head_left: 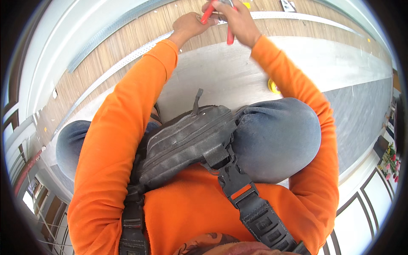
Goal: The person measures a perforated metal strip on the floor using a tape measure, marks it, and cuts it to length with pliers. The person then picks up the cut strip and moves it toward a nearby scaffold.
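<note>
My right hand [236, 21] grips red-handled pliers or snips [230, 36] at the top of the view; the metal head is partly hidden. Just left of it, my left hand [191, 26] has bent, closed fingers beside the tool, over a long white perforated strip [127, 63]; what they hold is hidden. The strip curves across wood-look boards [91, 68], with a grey metal profile [108, 32] farther back along them.
A pale floor panel [199, 72] lies before my bent knees, with a grey section [357, 110] rightward. A yellow roll [273, 85] sits by my right knee; a black bag [187, 140] hangs at my front. Flowers [391, 161] and railings [27, 170] show at the edges.
</note>
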### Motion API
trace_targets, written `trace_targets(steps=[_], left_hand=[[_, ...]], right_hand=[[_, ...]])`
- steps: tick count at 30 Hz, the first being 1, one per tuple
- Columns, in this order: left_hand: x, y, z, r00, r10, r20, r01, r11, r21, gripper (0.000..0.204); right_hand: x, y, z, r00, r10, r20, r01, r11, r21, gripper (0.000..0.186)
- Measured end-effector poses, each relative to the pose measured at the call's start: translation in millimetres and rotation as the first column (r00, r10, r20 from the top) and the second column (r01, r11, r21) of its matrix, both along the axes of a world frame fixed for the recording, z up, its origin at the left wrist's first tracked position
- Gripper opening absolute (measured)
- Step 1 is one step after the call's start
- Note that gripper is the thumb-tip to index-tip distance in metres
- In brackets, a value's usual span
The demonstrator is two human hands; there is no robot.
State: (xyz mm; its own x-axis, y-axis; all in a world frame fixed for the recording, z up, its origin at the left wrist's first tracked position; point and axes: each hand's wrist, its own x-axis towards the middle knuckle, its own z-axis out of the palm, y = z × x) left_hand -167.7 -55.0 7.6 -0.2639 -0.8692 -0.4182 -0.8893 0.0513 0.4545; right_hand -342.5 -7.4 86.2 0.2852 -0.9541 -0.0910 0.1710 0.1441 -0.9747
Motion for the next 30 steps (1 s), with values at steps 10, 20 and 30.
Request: trace_targets(steps=[10, 20, 30], left_hand=[[-11.8, -3.9, 26.3, 1.0, -0.013, 0.006, 0.014, 0.999, -0.04, 0.076], [-9.8, -21.4, 19.3, 0.995, -0.095, 0.043, 0.089, 0.989, 0.12, 0.085], [-4.4, -26.7, -5.9, 0.956, 0.051, -0.29, 0.05, 0.943, 0.329, 0.045]], right_hand=[[-15.7, -102.9, 43.2, 0.935, 0.356, 0.002, -0.322, 0.843, 0.431, 0.038], [28.0, -98.2, 8.9, 0.994, 0.109, -0.009, -0.105, 0.974, 0.203, 0.035], [59.0, -61.9, 0.8, 0.997, -0.052, 0.055, 0.057, 0.994, -0.091, 0.021]])
